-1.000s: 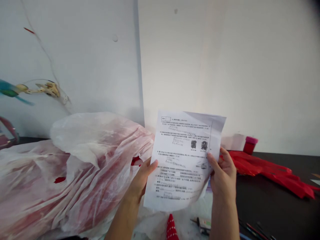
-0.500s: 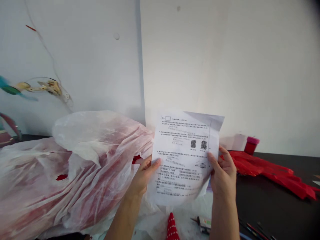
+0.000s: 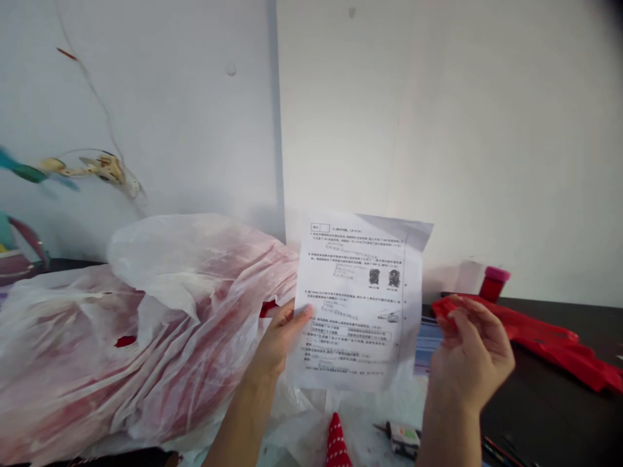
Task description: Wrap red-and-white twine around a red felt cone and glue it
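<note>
A printed paper sheet [image 3: 355, 305] with handwriting and small pictures stands upright in front of the white wall. My left hand [image 3: 285, 334] pinches its lower left edge, thumb on the front. To the right of the sheet, apart from it, is my right hand [image 3: 467, 350], its fingers bent and thumb drawn in. Behind those fingers lies a red plastic bag [image 3: 540, 337]; whether the fingertips touch or hold anything cannot be made out.
A large pinkish-white plastic bundle [image 3: 160, 337] fills the left. A red jar with a pink lid [image 3: 495, 282] stands at the back right of the dark table [image 3: 559, 415]. Below the sheet are a red dotted cone [image 3: 337, 441] and a small box [image 3: 405, 440].
My right hand has let go of the sheet's right edge and moved right, in front of the red bag. My left hand still holds the sheet.
</note>
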`<act>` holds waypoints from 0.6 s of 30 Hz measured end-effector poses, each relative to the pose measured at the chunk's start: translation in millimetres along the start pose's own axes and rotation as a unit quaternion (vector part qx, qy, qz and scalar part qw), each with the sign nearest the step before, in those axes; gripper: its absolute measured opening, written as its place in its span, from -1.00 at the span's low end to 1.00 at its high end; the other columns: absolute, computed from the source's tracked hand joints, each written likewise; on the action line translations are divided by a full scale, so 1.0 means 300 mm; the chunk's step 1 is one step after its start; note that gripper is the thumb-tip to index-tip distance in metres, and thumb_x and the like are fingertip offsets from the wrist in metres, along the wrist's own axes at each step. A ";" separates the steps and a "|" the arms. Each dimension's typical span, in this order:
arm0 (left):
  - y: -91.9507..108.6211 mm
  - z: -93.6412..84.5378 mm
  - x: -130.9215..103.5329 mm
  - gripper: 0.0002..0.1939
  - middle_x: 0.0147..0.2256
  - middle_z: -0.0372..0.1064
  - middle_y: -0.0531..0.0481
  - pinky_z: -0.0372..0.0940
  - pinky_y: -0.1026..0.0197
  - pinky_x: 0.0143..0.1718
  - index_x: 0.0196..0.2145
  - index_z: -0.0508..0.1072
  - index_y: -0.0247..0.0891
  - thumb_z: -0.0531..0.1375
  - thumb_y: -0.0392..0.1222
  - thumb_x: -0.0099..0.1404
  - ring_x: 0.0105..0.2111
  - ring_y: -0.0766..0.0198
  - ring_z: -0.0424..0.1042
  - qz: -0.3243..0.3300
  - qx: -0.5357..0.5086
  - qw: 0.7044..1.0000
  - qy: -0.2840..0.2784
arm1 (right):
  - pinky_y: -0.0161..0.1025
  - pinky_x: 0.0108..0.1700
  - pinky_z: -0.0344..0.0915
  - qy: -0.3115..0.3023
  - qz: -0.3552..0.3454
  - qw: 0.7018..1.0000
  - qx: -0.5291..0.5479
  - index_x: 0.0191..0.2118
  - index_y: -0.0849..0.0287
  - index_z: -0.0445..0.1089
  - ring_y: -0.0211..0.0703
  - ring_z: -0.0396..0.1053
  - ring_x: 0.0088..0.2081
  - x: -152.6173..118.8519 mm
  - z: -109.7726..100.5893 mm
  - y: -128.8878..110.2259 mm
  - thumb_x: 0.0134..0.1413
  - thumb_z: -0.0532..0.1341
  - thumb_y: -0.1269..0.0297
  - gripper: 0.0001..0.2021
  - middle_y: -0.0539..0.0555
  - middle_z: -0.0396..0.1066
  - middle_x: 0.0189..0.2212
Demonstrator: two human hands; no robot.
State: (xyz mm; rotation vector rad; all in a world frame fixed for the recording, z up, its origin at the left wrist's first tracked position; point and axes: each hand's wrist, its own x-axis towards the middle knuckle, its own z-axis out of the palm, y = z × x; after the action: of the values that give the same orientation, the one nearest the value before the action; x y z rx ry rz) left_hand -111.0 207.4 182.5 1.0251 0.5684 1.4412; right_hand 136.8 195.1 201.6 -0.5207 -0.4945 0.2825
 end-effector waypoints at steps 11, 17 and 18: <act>-0.015 -0.025 0.014 -0.60 -0.13 0.60 -0.25 0.47 -0.02 -0.08 0.00 0.57 -0.34 0.39 -0.15 0.22 -0.08 -0.13 0.58 -0.005 0.010 1.000 -0.006 | -0.31 -0.36 0.39 0.011 -0.038 0.999 0.028 -0.35 0.17 0.56 -0.24 0.43 -0.35 0.005 0.002 -0.007 -0.18 0.42 0.50 -0.81 0.02 0.50 -0.37; -0.004 -0.008 0.008 -0.62 -0.14 0.60 -0.25 0.47 -0.03 -0.09 -0.03 0.58 -0.34 0.39 -0.16 0.21 -0.07 -0.15 0.57 -0.009 0.009 1.000 -0.011 | -0.30 -0.27 0.44 -0.023 -0.029 0.998 0.054 -0.34 0.15 0.57 -0.24 0.40 -0.30 0.003 0.002 -0.019 -0.18 0.36 0.54 -0.78 0.00 0.45 -0.37; -0.003 -0.007 0.008 -0.62 -0.14 0.60 -0.25 0.47 -0.02 -0.09 -0.03 0.58 -0.34 0.40 -0.16 0.21 -0.07 -0.15 0.57 -0.011 0.009 1.000 -0.009 | -0.29 -0.27 0.44 -0.026 -0.020 0.998 0.055 -0.34 0.15 0.57 -0.24 0.39 -0.30 0.003 0.001 -0.019 -0.19 0.35 0.54 -0.78 0.00 0.44 -0.37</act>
State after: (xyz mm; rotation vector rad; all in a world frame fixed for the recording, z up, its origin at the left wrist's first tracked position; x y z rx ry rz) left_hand -112.0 210.2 181.4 1.0418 0.5786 1.4094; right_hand 138.2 190.8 205.2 -0.3976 -0.5362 0.2831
